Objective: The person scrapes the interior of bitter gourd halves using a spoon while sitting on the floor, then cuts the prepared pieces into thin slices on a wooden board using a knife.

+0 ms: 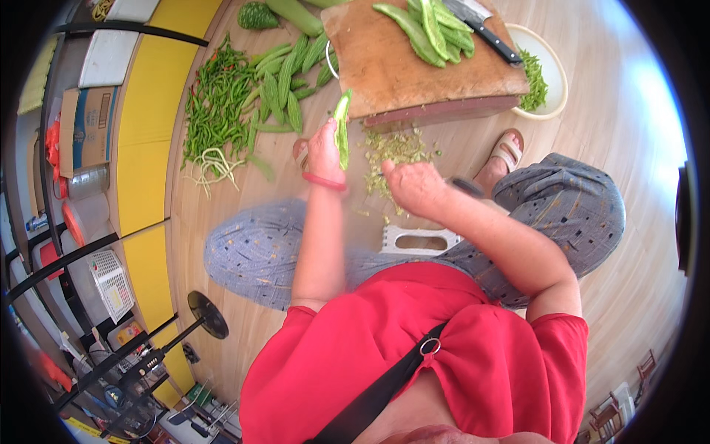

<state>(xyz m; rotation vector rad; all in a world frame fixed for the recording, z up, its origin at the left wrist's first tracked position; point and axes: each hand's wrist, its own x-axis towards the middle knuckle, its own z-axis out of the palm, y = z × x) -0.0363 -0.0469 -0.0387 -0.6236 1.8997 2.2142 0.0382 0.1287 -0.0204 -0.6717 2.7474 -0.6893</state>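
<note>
My left hand (323, 147) holds a halved bitter melon (343, 130) upright, its hollowed side showing. My right hand (415, 187) is curled to its right, apart from the melon. A thin dark tip pokes out by its fingers, seemingly of a small tool mostly hidden in the fist. Scraped seeds and pith (396, 150) litter the floor beneath my hands. Beyond them is a wooden cutting board (383, 69) on a reddish base. Several bitter melon halves (427, 33) lie on it beside a black-handled kitchen knife (493, 41).
A pale bowl (559, 83) of green slices stands right of the board. Green chillies (219, 105), whole bitter melons (283, 83) and long beans (213, 166) lie on the floor at left. A white plastic stool (391, 238) shows between my legs. Shelving with yellow panels (145, 133) lines the left.
</note>
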